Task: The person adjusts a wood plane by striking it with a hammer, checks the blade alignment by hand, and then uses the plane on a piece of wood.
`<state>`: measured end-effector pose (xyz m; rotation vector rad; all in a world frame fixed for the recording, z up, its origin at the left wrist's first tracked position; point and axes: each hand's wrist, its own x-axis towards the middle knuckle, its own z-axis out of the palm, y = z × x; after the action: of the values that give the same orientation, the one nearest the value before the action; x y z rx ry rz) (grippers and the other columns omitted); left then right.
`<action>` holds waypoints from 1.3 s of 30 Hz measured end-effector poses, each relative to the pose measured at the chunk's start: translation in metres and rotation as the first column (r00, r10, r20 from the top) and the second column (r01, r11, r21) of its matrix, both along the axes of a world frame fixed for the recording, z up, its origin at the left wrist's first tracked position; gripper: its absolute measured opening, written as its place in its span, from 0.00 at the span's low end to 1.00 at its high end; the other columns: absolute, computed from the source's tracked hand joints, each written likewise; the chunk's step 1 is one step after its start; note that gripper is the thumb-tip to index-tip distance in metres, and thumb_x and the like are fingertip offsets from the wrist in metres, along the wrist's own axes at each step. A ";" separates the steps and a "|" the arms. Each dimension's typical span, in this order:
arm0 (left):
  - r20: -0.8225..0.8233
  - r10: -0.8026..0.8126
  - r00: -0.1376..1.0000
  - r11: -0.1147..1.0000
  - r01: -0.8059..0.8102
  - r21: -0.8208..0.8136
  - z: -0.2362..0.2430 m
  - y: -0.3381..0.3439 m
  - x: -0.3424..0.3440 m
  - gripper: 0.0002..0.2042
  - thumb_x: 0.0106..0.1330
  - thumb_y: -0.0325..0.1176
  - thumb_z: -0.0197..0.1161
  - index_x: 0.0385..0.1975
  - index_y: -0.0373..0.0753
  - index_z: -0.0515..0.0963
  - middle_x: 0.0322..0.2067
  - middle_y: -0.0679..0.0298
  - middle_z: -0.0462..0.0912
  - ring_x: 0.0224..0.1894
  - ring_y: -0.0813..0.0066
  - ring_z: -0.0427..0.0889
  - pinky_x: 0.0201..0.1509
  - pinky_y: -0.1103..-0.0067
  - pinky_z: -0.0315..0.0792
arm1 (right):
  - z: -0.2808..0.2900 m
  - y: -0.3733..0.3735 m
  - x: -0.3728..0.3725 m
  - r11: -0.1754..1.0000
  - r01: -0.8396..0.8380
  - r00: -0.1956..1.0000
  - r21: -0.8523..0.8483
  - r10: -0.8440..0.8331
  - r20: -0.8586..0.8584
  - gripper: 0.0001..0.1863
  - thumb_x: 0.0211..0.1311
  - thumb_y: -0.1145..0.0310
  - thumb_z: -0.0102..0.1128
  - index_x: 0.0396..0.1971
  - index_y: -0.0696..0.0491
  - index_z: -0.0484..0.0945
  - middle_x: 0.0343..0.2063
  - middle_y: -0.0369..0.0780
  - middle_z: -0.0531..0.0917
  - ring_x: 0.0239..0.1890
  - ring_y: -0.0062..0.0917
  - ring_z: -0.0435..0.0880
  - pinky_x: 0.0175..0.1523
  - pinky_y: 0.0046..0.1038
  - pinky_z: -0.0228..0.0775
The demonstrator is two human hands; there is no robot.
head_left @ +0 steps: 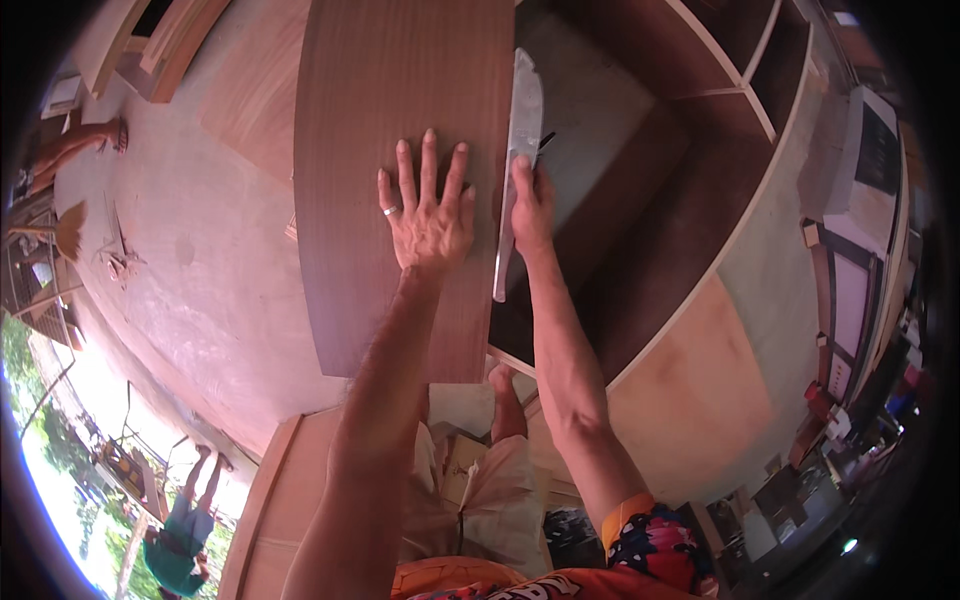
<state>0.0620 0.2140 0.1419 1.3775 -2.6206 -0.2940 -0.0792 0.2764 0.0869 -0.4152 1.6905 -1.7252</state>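
A long reddish-brown wood panel (400, 60) lies in front of me. Flat on its surface rests my left hand (430, 225), fingers spread, a ring on one finger. My right hand (532, 205) is closed on a long, narrow silver metal tool (525, 110) that runs along the panel's right edge. A small dark piece (547, 140) sticks out beside the tool, just above that hand. The tool's exact kind is unclear, since my fingers cover its middle.
An open dark-brown cabinet carcass (650, 200) with pale edges lies right of the panel. Farther right stands a white, dark-topped unit (865, 150). Wooden frames (165, 50) are at upper left, a broom (68, 232) below. A person in green (178, 550) stands at lower left.
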 end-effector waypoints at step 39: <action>-0.063 0.012 0.998 1.000 -0.012 0.009 -0.011 0.009 0.008 0.29 0.77 0.48 0.56 0.77 0.61 0.65 0.81 0.60 0.57 0.82 0.45 0.52 0.80 0.41 0.44 | 0.025 0.064 0.056 0.976 0.004 1.000 0.219 -0.001 -0.011 0.25 0.78 0.49 0.60 0.48 0.60 0.83 0.31 0.29 0.79 0.34 0.13 0.71 0.39 0.23 0.63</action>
<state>0.0699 0.2226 0.1311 1.3635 -2.5623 -0.3411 -0.0236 0.3404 0.1119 -0.3210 1.8653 -1.5196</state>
